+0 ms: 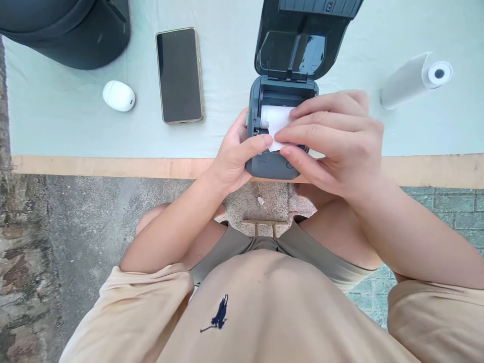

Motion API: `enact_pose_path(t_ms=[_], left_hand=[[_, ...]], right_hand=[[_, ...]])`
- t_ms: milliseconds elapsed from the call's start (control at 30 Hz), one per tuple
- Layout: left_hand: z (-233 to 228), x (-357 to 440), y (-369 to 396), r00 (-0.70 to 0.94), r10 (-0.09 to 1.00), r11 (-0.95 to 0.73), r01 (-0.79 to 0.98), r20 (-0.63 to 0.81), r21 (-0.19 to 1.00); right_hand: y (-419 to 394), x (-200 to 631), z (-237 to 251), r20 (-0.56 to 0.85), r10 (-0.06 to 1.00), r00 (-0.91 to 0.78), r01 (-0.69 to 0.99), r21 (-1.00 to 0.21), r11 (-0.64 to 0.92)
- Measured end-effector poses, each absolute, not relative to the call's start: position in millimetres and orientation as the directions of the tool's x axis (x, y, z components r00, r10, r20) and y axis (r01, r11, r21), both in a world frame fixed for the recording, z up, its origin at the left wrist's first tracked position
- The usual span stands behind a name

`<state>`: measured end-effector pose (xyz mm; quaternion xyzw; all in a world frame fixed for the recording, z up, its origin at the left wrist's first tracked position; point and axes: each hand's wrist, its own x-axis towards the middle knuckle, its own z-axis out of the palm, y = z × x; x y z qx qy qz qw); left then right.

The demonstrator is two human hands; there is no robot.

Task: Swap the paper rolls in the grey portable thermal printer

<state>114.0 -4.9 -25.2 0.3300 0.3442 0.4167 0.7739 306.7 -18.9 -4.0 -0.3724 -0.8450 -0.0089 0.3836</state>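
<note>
My left hand grips the left side of the small dark printer at the table edge, thumb across its front. My right hand lies over the open bay, fingers together, pinching the white paper end. Lid up. Farther: phone, white earbud case, spare roll, dark bag.

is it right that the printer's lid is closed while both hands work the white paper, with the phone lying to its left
Not quite: the head view shows the printer with its lid open, tilted back. The rest holds: the left hand and the right hand are on the white paper, and the phone lies to the left.
</note>
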Motion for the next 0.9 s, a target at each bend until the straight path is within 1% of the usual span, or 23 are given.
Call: enact_pose_path(t_ms=[133,200,300,433,500,600,667,700,733,767,833,867,900], left_hand=[[-25.0,112.9,-3.1,0.448,0.861,0.449,-0.445,-0.241,0.775],[-25.1,112.2,-2.6,0.461,0.857,0.449,-0.453,-0.228,0.770],[-25.5,112.0,-3.2,0.455,0.859,0.443,-0.427,-0.236,0.789],[-24.7,113.2,-4.8,0.424,0.879,0.415,-0.456,-0.218,0.788],[-23.7,113.7,-4.8,0.416,0.878,0.425,-0.450,-0.237,0.786],[-25.5,113.9,-2.9,0.412,0.876,0.430,-0.435,-0.250,0.791],[-31.0,113.9,-0.3,0.409,0.880,0.417,-0.424,-0.241,0.804],[-34.8,114.0,1.2,0.411,0.882,0.408,-0.416,-0.232,0.813],[-39.0,114.1,2.8,0.420,0.881,0.396,-0.409,-0.216,0.822],[-42.9,114.3,4.2,0.435,0.878,0.389,-0.400,-0.201,0.830],[-48.9,114.7,6.2,0.451,0.877,0.362,-0.395,-0.166,0.844],[-50.5,115.0,6.8,0.451,0.880,0.348,-0.396,-0.150,0.850],[-51.1,115.2,7.1,0.445,0.885,0.331,-0.398,-0.136,0.856]], right_hand=[[-19.4,306.3,-7.6,0.699,0.579,-0.420,0.602,-0.263,0.754],[-21.3,305.0,-12.2,0.737,0.537,-0.409,0.613,-0.214,0.760],[-24.0,305.5,-18.7,0.730,0.541,-0.419,0.673,-0.150,0.724],[-24.7,309.8,-23.3,0.735,0.559,-0.385,0.765,-0.086,0.639],[-24.6,311.0,-24.2,0.759,0.548,-0.352,0.768,-0.100,0.632],[-24.0,312.9,-23.1,0.788,0.511,-0.343,0.700,-0.148,0.699],[-22.4,315.8,-19.4,0.790,0.524,-0.318,0.648,-0.222,0.728],[-21.1,317.4,-16.5,0.776,0.565,-0.280,0.634,-0.293,0.716],[-19.4,318.8,-13.1,0.739,0.634,-0.227,0.618,-0.394,0.680],[-17.3,319.7,-9.3,0.681,0.712,-0.173,0.586,-0.510,0.630],[-12.5,319.1,-2.3,0.516,0.851,-0.095,0.457,-0.737,0.498],[-10.1,317.7,0.2,0.420,0.903,-0.093,0.384,-0.822,0.422],[-7.9,316.0,1.6,0.338,0.935,-0.108,0.329,-0.875,0.355]])
